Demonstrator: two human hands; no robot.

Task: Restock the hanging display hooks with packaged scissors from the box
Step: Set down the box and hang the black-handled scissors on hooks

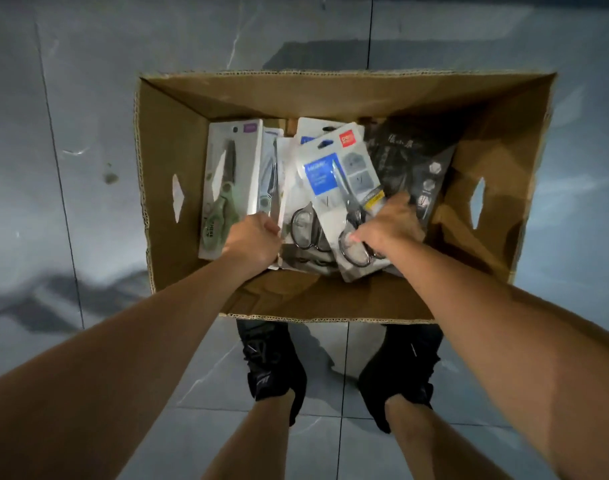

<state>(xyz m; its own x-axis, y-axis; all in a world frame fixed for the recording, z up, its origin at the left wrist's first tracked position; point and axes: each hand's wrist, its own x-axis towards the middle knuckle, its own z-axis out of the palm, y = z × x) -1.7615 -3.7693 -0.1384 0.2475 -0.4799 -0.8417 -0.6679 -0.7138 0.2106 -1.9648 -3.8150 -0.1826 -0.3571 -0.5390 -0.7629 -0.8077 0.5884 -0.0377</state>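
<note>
In the box [330,95] at mid frame, the right hand [389,225] has its fingers closed on the blue-label scissors pack [334,188] & the left hand [252,240] pinches another pack's edge (light, flat, stiff, prob. slippery), so hold by the card edge.

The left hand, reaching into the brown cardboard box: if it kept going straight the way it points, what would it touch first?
The left hand already sits at the near ends of the white packs; straight on lies the white card pack of green-handled scissors, or the clear pack beside it. Depth is unclear.
</note>
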